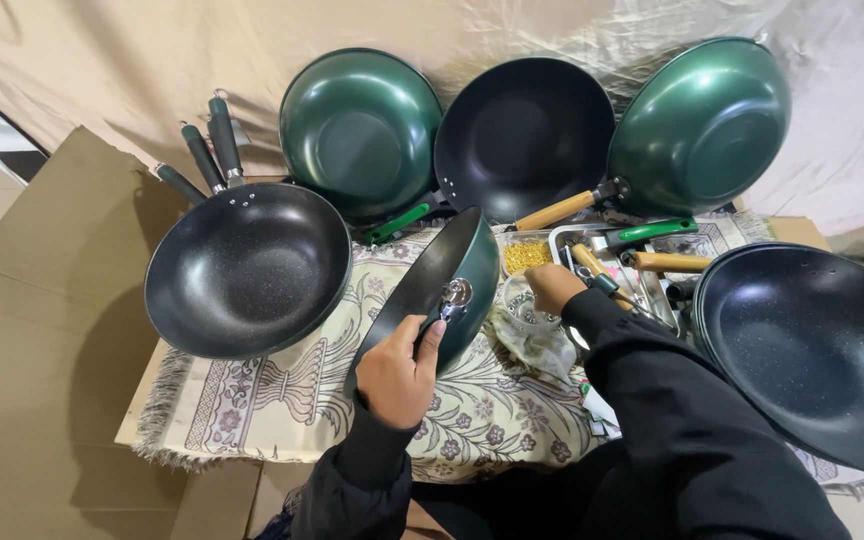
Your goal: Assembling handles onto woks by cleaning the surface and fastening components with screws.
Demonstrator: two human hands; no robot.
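Head view: the left hand (399,375) is clamped on the rim of a dark green metal wok with a black non-stick inside (442,285), thumb on the near side by the bare metal handle bracket (455,293). This wok stands tilted on its edge over the cream floral-patterned cloth with a fringed border (272,400), near the middle of the table. The right hand (552,287) reaches to the far side of the wok, just beside a small tray of yellow screws (525,256); its fingers are curled, but I cannot tell whether they grip anything. A crumpled clear plastic bag (532,335) lies below that hand.

Around them:
- 1 black speckled pan (247,270) lies flat at the left, with 3 dark grey handles (207,150) behind it.
- 3 woks lean against the beige backdrop: a green one (360,130), a black one (524,135) with a wooden handle (554,211), and another green one (702,125).
- 1 large black speckled wok (817,345) sits at the right.
- Brown cardboard (42,330) flanks the table on the left.
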